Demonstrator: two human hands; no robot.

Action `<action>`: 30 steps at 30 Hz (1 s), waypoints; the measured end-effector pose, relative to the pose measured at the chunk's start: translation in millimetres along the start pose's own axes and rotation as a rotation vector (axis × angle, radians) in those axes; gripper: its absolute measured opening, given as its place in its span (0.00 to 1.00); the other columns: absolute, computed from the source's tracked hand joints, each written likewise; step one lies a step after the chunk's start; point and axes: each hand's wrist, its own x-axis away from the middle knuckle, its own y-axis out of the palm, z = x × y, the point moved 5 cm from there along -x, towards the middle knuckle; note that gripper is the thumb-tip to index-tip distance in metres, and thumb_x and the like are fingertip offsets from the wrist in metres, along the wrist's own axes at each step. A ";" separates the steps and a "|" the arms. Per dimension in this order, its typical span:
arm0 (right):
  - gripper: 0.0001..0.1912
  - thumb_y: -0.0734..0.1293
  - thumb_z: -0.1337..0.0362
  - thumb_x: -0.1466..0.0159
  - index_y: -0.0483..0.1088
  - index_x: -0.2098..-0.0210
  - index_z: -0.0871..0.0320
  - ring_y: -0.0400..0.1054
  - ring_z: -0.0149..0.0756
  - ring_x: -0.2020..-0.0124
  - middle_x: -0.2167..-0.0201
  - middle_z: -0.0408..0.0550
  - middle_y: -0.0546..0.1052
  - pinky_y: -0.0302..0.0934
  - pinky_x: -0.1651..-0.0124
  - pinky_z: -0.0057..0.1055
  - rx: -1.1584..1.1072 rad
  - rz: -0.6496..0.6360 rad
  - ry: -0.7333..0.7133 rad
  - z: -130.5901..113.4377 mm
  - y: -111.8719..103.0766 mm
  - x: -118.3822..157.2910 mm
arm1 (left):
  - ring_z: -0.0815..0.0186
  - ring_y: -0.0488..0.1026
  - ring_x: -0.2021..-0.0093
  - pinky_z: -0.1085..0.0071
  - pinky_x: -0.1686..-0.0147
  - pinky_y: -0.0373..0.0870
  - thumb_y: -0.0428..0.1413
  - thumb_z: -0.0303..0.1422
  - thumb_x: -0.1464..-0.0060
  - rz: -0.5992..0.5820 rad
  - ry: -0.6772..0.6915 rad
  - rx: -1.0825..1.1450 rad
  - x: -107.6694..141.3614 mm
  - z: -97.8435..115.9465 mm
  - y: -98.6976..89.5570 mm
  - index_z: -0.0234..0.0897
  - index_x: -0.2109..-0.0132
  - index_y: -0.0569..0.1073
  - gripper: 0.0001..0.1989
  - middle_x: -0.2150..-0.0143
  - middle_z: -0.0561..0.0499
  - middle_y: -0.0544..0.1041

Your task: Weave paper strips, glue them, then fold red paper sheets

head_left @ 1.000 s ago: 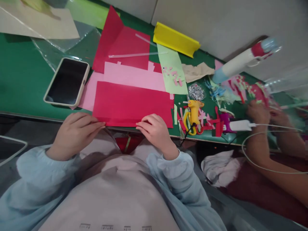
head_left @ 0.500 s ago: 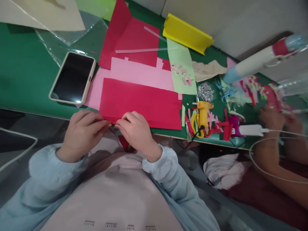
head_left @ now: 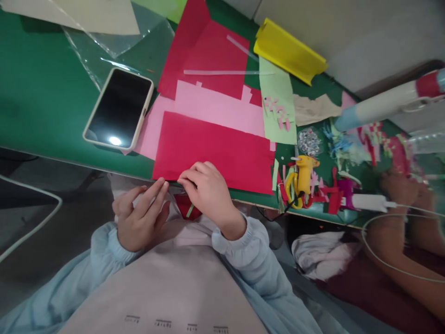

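A red sheet of paper (head_left: pixel 212 150) lies along the table's near edge, over pink paper (head_left: pixel 222 109). At its lower edge, my right hand (head_left: pixel 213 197) has thumb and fingers pinched together on the red paper. My left hand (head_left: pixel 144 213) is just off the table edge, fingers stretched out and holding nothing. Its fingertips are close to the red sheet's lower left corner; whether they touch it I cannot tell. Behind lies a folded red sheet (head_left: pixel 215 55) with a clear glue stick (head_left: pixel 225 72) across it.
A phone (head_left: pixel 120 109) lies on the left. To the right are a yellow glue gun (head_left: pixel 305 174), yellow-handled scissors (head_left: pixel 290 192), a tub of googly eyes (head_left: pixel 309 141) and paper scraps. A co-worker's hands (head_left: pixel 403 190) are at the far right, near a white cable (head_left: pixel 365 227).
My left hand has come off the paper's edge, dropping down and straightening its fingers. My right hand keeps its pinch. The view has shifted, so the table's things appear farther right.
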 end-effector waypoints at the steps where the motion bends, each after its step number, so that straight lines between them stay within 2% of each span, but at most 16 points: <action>1: 0.12 0.63 0.61 0.29 0.78 0.63 0.56 0.64 0.37 0.60 0.66 0.48 0.75 0.58 0.54 0.34 -0.011 -0.003 0.006 0.6 -0.2 -0.7 | 0.53 0.72 0.49 0.56 0.48 0.66 0.60 0.29 0.46 -0.018 -0.010 -0.012 0.9 0.2 1.5 0.44 0.28 0.53 0.42 0.39 0.47 0.76; 9: 0.10 0.65 0.61 0.31 0.77 0.65 0.56 0.66 0.37 0.62 0.67 0.47 0.76 0.57 0.55 0.34 -0.031 -0.030 0.035 2.2 -1.4 -6.6 | 0.49 0.70 0.43 0.53 0.49 0.64 0.55 0.28 0.43 -0.100 -0.096 0.012 1.2 2.3 6.6 0.45 0.27 0.51 0.40 0.35 0.49 0.71; 17: 0.15 0.65 0.56 0.30 0.76 0.68 0.57 0.66 0.37 0.63 0.68 0.47 0.77 0.57 0.57 0.34 -0.011 -0.025 0.103 1.4 0.9 -11.8 | 0.50 0.72 0.49 0.54 0.51 0.62 0.55 0.28 0.44 -0.107 -0.068 -0.120 -6.2 5.4 5.5 0.41 0.27 0.50 0.41 0.34 0.52 0.69; 25: 0.16 0.64 0.54 0.30 0.75 0.68 0.58 0.67 0.38 0.63 0.68 0.49 0.77 0.56 0.56 0.35 0.058 -0.073 0.121 1.6 2.6 -17.8 | 0.50 0.73 0.48 0.53 0.52 0.61 0.54 0.28 0.43 -0.139 -0.095 -0.068 -8.6 5.9 5.1 0.41 0.26 0.48 0.40 0.33 0.49 0.68; 30: 0.17 0.63 0.55 0.29 0.76 0.67 0.59 0.67 0.37 0.62 0.67 0.49 0.78 0.56 0.55 0.34 0.086 -0.097 0.126 -1.2 0.6 -18.0 | 0.51 0.72 0.49 0.56 0.52 0.60 0.55 0.30 0.42 -0.096 -0.080 -0.084 -8.5 7.3 4.3 0.39 0.27 0.49 0.39 0.34 0.49 0.69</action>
